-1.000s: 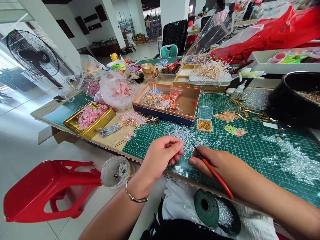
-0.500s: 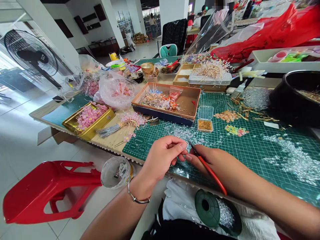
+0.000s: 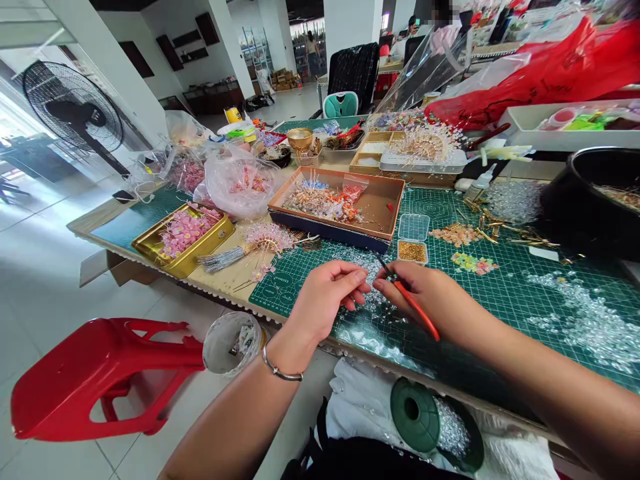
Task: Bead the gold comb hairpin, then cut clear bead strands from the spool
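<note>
Over the front of the green cutting mat (image 3: pixel 280 288), my two hands work close together. My right hand (image 3: pixel 425 290) is wrapped round red-handled pliers (image 3: pixel 416 310), whose dark, narrow tips point up and away to the left. Thumb and fingers of my left hand (image 3: pixel 330 297) are pinched together; whatever they hold is too small to make out. A small gap separates the fingertips of the two hands. Loose clear beads (image 3: pixel 357 257) are scattered on the mat just behind them. On my lap lies a green spool (image 3: pixel 415 413) beside more clear beads (image 3: pixel 453 427).
Behind my hands stand an orange-brown box (image 3: pixel 380 223) of beaded sprigs and a small case of gold beads (image 3: pixel 413 252). A gold tin (image 3: pixel 187 263) of pink flowers is at left, a black pot (image 3: pixel 585 200) at right. A red stool (image 3: pixel 95 380) and white bucket (image 3: pixel 233 343) stand below.
My right hand has lifted the pliers slightly up and away, with the handles swinging higher. My left hand has shifted a little up and left, and the gap between the fingertips has widened.
</note>
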`<state>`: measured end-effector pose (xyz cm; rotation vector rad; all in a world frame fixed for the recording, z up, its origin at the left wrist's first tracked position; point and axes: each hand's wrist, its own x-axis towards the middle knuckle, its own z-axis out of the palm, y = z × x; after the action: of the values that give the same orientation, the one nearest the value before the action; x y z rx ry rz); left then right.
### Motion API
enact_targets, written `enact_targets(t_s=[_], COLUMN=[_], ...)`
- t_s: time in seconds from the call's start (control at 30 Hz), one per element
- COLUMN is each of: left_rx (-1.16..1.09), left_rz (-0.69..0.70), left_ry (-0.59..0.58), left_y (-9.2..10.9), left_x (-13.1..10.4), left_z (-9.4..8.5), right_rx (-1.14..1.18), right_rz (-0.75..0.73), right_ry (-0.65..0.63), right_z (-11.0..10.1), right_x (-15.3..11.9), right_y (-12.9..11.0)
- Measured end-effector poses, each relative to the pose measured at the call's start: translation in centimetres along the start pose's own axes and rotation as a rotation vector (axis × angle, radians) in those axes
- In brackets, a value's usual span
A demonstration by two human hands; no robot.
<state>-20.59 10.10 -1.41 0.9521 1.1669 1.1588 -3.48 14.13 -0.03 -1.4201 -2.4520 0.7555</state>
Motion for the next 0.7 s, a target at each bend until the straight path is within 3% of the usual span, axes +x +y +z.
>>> enact_targets(t_s=[0.2, 0.37, 0.57, 0.7], left_rx=[-0.068, -0.021, 0.108, 0.096], left_rz=[-0.116, -0.202, -0.199, -0.142], left_ry=[-0.18, -0.41, -0.288, -0.213], left_y=[0.4, -0.6, -1.0, -0.1], left_x=[-3.0, -5.5, -7.6, -8.3], left_z=[1.0, 0.4, -0.6, -0.3], right_rx=[0.174, 0.379, 0.439, 0.362], right_rz=[-0.034, 0.12, 0.112, 0.16], right_ry=[0.084, 0.233, 0.439, 0.409], right_z=[-1.1, -4.2, -6.8, -6.6], right_x=[-4.2, -7.4, -9.6, -9.5], right_y=[-0.9, -0.8, 1.0, 2.8])
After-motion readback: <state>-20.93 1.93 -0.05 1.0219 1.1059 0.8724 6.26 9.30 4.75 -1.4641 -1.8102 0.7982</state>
